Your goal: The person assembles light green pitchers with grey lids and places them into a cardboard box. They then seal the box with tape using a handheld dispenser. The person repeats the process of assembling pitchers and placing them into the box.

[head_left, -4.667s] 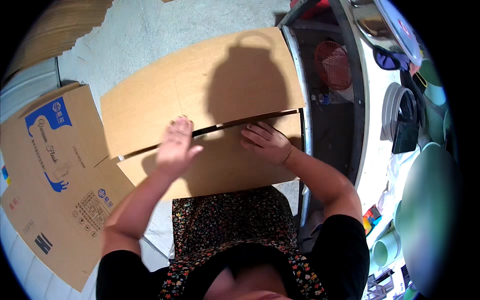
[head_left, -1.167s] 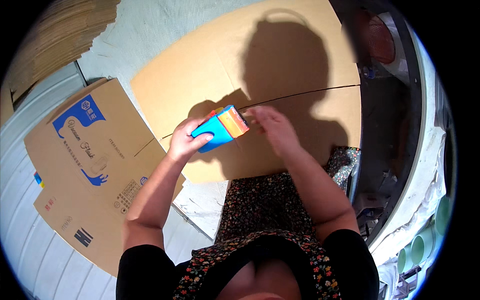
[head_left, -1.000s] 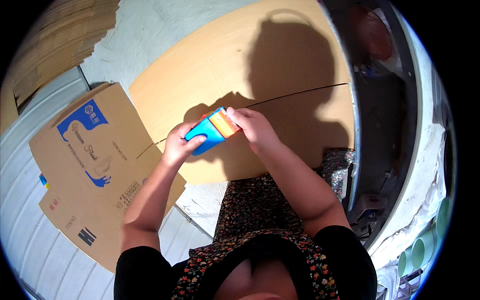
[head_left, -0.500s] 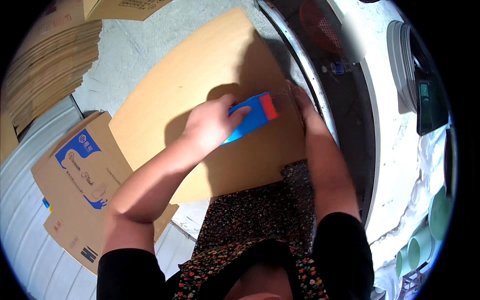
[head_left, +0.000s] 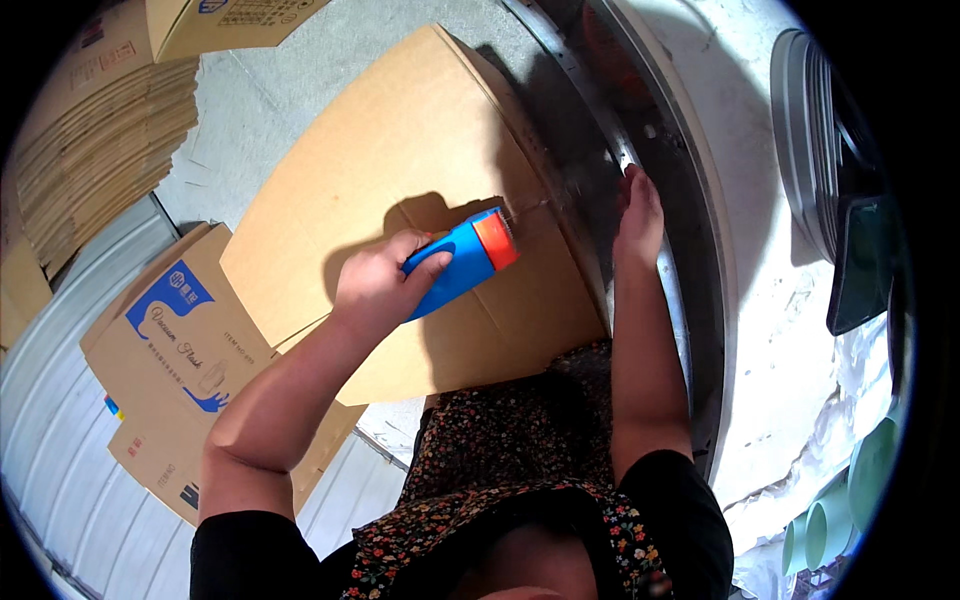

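Note:
My left hand (head_left: 385,280) is closed around a blue tape dispenser (head_left: 452,265) with a red front piece and a toothed edge. The dispenser is over the right part of a plain brown cardboard box (head_left: 340,190), and their shadows fall on its top. A short, faint strip that looks like clear tape (head_left: 532,213) lies by the box's right edge, close to the teeth. Apart from the box on its right, my right hand (head_left: 641,215) is held with its fingers stretched out, beside a curved metal rail (head_left: 600,110). Nothing shows in it.
Flattened cardboard (head_left: 110,150) is stacked at the far left. A printed carton (head_left: 190,340) with blue markings stands left of the box; another carton (head_left: 230,25) is at the top. Beyond the rail, a white surface (head_left: 745,300) bears grey trays (head_left: 800,140) and pale green cups (head_left: 830,520).
My right hand has come off the box's right edge and moved outward to the right. The tape dispenser in my left hand has shifted left and back from that edge.

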Available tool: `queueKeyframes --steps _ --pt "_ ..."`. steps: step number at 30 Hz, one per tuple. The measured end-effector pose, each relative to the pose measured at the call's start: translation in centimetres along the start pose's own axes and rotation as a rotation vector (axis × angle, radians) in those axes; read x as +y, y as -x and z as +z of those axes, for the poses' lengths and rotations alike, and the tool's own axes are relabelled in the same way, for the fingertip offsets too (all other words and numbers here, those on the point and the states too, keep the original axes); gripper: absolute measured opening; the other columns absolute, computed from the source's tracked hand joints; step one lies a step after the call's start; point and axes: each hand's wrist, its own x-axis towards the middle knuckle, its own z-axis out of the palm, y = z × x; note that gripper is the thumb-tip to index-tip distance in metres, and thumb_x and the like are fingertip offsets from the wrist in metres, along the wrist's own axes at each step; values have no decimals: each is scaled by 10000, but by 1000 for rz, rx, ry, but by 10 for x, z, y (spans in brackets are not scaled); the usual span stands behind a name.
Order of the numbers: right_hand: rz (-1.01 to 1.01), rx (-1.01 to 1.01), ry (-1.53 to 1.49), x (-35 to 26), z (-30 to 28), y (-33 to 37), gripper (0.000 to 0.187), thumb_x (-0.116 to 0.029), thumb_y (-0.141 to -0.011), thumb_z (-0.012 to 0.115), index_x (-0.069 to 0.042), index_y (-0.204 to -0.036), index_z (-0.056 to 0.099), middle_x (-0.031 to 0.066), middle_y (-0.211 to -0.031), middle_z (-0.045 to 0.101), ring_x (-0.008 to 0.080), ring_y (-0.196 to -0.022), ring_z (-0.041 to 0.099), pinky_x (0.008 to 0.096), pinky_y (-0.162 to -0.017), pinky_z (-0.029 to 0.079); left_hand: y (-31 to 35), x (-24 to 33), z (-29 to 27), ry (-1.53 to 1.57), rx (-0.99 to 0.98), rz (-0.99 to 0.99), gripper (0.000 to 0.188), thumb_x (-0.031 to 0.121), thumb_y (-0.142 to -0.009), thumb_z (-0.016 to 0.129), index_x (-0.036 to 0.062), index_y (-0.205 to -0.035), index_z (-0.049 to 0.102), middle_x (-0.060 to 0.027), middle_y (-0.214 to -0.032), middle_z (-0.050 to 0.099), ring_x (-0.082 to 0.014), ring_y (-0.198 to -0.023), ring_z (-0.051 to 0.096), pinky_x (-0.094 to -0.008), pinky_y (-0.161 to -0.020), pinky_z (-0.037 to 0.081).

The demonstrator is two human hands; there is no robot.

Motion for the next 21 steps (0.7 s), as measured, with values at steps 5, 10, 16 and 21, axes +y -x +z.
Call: queueKeyframes --steps 5,10,16,21 --pt "-57 -556 372 -31 16 60 528 -424 -960 342 -25 -1291 444 85 -1344 434 204 -1219 411 349 -1035 282 5 -3 1 11 41 26 360 404 -825 581 85 -989 620 -114 -836 653 -270 -742 639 -354 -673 510" --pt "298 -585 418 32 28 -1 594 -488 -947 320 -31 -1309 431 105 -1373 407 203 -1252 384 319 -1052 241 5 -9 2 36 69 77 339 392 -821 591 91 -974 629 -118 -837 651 -268 -742 639 -353 -675 511" --pt "44 -300 462 74 1 -53 544 -433 -943 401 15 -1235 499 146 -1240 521 230 -1144 474 320 -963 350 2 -7 1 47 53 106 343 406 -818 584 97 -958 636 -117 -805 650 -270 -736 638 -358 -671 507" --pt "124 -436 -99 -30 24 26 298 -280 -947 466 -72 -747 536 2 -664 518 89 -612 487 212 -599 388 7 -16 3 139 83 83 337 413 -810 572 102 -919 643 -124 -763 649 -286 -719 637 -371 -662 504"
